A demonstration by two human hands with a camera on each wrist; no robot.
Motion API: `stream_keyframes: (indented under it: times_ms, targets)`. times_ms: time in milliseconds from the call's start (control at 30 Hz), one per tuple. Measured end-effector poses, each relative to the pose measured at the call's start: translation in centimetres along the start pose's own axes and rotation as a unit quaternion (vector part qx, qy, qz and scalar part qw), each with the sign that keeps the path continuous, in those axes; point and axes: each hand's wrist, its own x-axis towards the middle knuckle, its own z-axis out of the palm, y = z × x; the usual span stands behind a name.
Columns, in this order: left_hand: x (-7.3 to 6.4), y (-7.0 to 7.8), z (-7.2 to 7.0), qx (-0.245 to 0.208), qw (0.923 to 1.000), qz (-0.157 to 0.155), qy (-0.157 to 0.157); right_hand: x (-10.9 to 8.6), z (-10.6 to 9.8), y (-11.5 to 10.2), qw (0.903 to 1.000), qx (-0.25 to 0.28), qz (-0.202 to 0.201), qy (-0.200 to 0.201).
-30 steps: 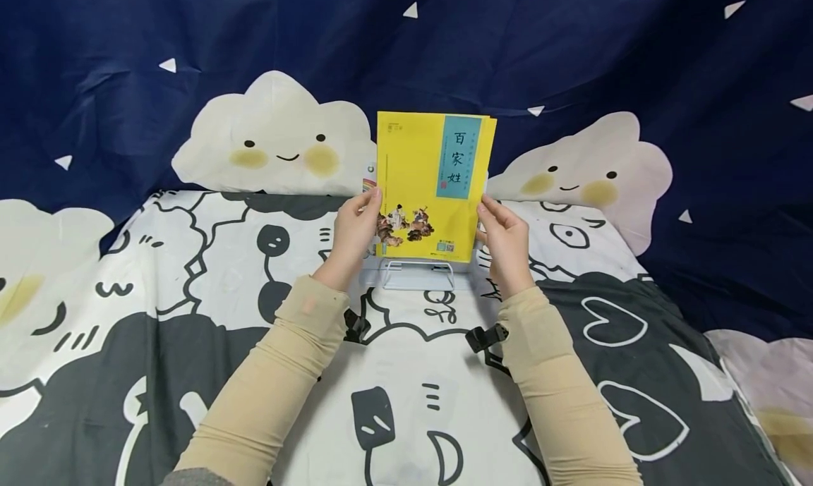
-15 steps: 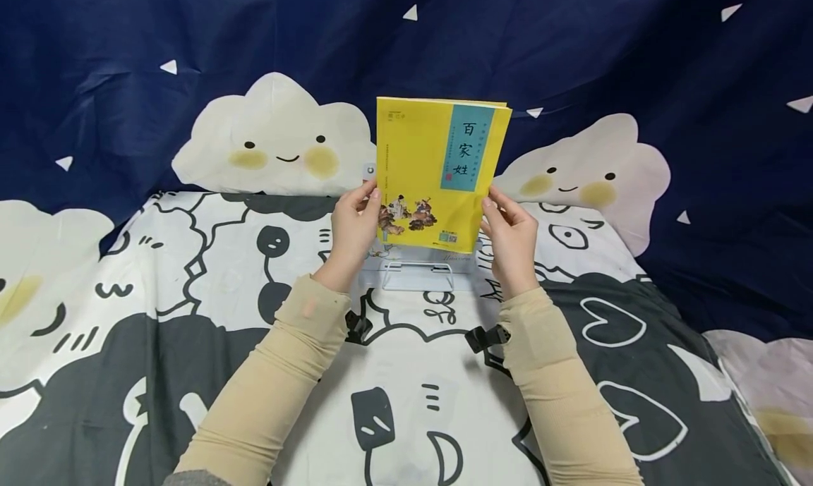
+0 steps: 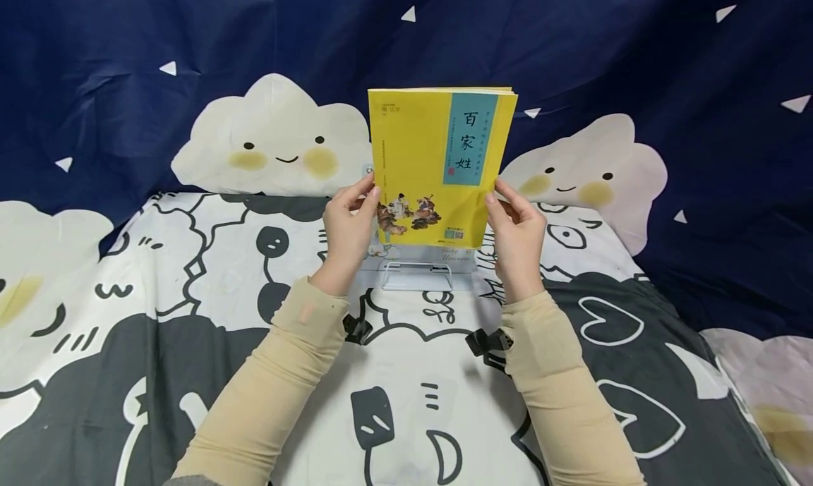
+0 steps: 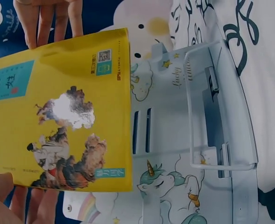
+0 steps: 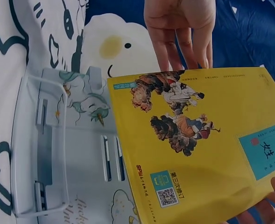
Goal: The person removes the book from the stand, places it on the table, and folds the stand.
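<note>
A yellow book (image 3: 413,161) with a blue title panel and painted figures on its cover is held up by both hands in the head view. My left hand (image 3: 347,232) pinches its left edge, thumb in front and fingers behind. On the opposite edge my right hand (image 3: 519,243) pinches it the same way. Behind and below the book stands a pale book stand (image 4: 167,126) printed with a unicorn, clouds and stars. Its white wire page holder (image 4: 189,112) sticks out at the base. In both wrist views the book is apart from the wire holder and hides part of the stand's back plate.
The stand rests on a black-and-white patterned cloth (image 3: 406,373) with cartoon drawings. A dark blue fabric backdrop (image 3: 444,34) with smiling clouds hangs behind. Black wrist camera mounts (image 3: 489,341) sit at the sleeve cuffs.
The book has risen off the stand and come nearer, both hands rising slightly with it. More of the stand's lower plate shows beneath it. My right hand has shifted a little to the right.
</note>
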Motion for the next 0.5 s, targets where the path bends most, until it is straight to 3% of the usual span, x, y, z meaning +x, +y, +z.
stream_keyframes:
  times_ms: [233, 500]
  targets:
    - [-0.3, 0.0, -0.7, -0.058, 0.9982, -0.011, 0.006, -0.7, 0.0, -0.4, 0.9998, -0.013, -0.008, 0.01]
    - [-0.9, 0.4, -1.6, -0.048, 0.9986, -0.021, -0.013, -1.4, -0.2, -0.4, 0.9997, -0.011, -0.012, 0.016]
